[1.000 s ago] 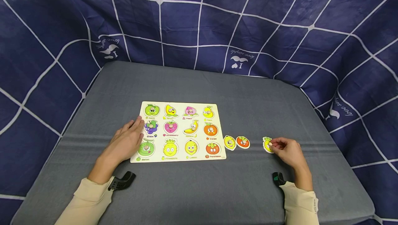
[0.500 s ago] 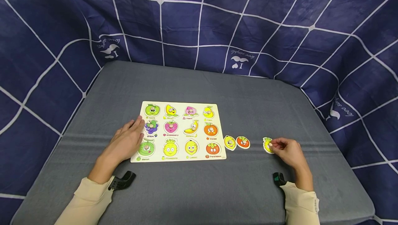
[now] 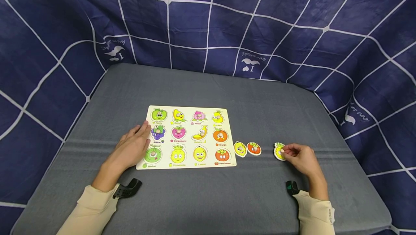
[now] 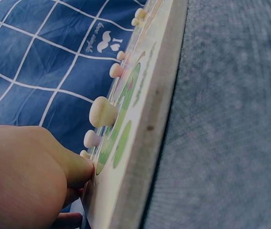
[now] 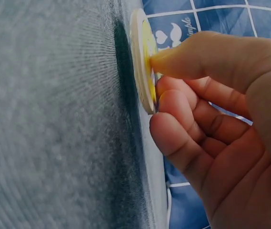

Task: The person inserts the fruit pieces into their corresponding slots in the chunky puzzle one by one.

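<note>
A pale fruit puzzle board (image 3: 188, 148) lies flat on the table, its fruit pieces carrying small knobs; the pineapple, lemon and persimmon spots show pictures without knobs. My left hand (image 3: 131, 146) rests on the board's left edge with its fingers extended. In the left wrist view the thumb (image 4: 78, 168) touches the board beside the knobbed melon piece (image 4: 125, 107). To the right, my right hand (image 3: 300, 157) pinches the pineapple puzzle piece (image 3: 278, 151) between thumb and fingers. The right wrist view shows that piece (image 5: 140, 62) edge-on, slightly off the cloth, its knob hidden by the fingers.
A lemon piece (image 3: 240, 149) and a persimmon piece (image 3: 254, 148) lie side by side just right of the board. Grey cloth covers the table (image 3: 208, 202). A blue curtain (image 3: 195, 22) with white lines surrounds the table's back and sides.
The pineapple piece has shifted very slightly left and appears lifted a little in my right hand. My left hand and the board stay where they were.
</note>
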Tool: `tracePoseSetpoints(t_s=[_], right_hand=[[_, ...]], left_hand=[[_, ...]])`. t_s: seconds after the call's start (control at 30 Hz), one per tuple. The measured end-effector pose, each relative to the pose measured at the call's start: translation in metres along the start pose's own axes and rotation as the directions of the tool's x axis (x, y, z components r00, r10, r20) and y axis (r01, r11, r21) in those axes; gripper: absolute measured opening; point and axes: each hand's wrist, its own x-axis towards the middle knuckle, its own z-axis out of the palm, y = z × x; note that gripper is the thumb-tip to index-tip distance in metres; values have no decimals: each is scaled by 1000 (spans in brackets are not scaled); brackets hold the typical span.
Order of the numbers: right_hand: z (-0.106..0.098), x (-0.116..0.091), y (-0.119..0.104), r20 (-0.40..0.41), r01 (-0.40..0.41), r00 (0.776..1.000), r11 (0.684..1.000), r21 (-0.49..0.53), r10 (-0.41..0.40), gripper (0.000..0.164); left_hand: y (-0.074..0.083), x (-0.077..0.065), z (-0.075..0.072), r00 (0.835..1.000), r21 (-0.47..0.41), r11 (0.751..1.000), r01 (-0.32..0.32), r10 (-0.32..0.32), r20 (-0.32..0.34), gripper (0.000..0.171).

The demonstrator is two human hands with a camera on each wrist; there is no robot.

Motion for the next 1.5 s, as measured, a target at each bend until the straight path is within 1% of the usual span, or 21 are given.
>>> tracePoseSetpoints(t_s=[0.27,0.47,0.73,1.07,1.5], right_hand=[[2,-1,-11,5,49,999,999,16,-49,9],[7,1,-22,24,95,995,995,42,-96,9],[16,2,-36,26,128,991,991,51,-129,10],[29,4,-52,49,194,979,977,83,-199,11],[38,6,-67,100,237,964,967,95,-246,9]], left_hand=[[1,0,-1,1000,2,1000,-2,2,-7,50],[1,0,-1,1000,-1,1000,6,-6,6,50],[1,0,0,1000,-5,1000,7,-7,8,50],[0,-1,0,1000,0,1000,5,-5,0,50],[1,-1,-1,1000,-2,1000,-6,6,-19,49]])
